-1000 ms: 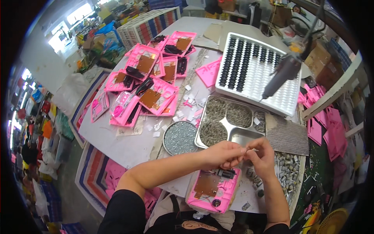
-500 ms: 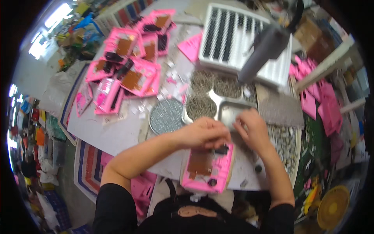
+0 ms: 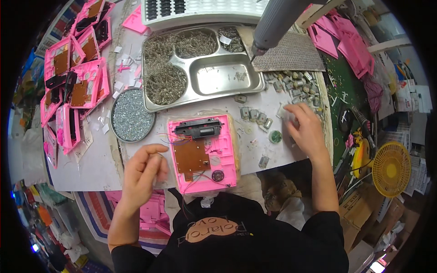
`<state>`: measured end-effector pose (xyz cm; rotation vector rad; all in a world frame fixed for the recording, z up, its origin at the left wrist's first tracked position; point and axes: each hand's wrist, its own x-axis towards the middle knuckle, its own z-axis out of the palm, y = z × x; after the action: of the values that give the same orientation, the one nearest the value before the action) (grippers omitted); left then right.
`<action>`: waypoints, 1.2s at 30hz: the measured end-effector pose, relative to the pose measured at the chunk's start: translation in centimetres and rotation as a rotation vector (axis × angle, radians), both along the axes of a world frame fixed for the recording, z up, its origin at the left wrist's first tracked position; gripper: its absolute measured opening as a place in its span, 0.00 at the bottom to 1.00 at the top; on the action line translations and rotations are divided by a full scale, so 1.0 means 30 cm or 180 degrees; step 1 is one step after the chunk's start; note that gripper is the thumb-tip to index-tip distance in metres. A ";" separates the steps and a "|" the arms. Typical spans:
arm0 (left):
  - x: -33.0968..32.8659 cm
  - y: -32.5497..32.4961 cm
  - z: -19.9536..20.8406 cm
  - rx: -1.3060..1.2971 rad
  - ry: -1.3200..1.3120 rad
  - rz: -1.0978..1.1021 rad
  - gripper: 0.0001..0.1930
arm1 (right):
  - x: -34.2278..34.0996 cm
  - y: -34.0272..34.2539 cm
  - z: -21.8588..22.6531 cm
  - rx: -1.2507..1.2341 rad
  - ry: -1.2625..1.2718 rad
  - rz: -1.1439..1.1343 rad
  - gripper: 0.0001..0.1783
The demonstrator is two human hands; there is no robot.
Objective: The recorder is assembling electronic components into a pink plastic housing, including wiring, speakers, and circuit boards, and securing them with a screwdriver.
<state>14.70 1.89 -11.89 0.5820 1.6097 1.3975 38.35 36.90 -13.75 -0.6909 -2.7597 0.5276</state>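
A pink plastic casing (image 3: pixel 227 159) lies before me on a wrapped block. Set in it are a brown circuit board (image 3: pixel 190 155), a black mechanism (image 3: pixel 200 128) at its far end, a small round speaker (image 3: pixel 218 175) and thin loose wires. My left hand (image 3: pixel 144 173) is just left of the casing, fingers curled and thumb against them; whatever they pinch is too small to make out. On the right, my right hand (image 3: pixel 305 128) hovers by the tabletop, thumb and forefinger apart, close to small metal motors (image 3: pixel 261 118) and a small green round piece (image 3: pixel 275 136).
A steel compartment tray (image 3: pixel 202 98) of screws stands beyond the casing, with a round dish (image 3: pixel 133 114) of small silvery parts to its left. A grey electric screwdriver (image 3: pixel 277 25) hangs above. Pink casings (image 3: pixel 98 68) pile up at left; a yellow fan (image 3: pixel 391 168) stands right.
My left hand has left the casing's far end for its left side. My right hand has gone from the tray rightward to the motors. The view has shifted, showing more of the casing.
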 end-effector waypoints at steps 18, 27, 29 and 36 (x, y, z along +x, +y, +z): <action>0.270 0.133 -0.045 0.0377 -0.2489 -0.0085 0.17 | -0.015 -0.390 0.028 -0.3785 0.1543 0.0816 0.19; 0.285 0.127 -0.018 -0.0079 -0.1837 -0.0584 0.12 | -0.040 -0.391 0.053 -0.1552 0.0951 0.1865 0.22; 0.257 0.135 0.039 -0.0167 -0.1402 -0.1404 0.12 | -0.014 -0.367 0.065 -0.1808 0.0539 0.1953 0.21; 0.123 0.317 -0.069 0.0077 0.3468 -0.1687 0.06 | 0.119 -0.357 -0.030 -0.4948 0.1222 0.0727 0.18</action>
<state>18.39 11.40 -13.97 1.8426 1.9845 0.6788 41.91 26.18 -14.64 -0.3678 -1.6016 2.5241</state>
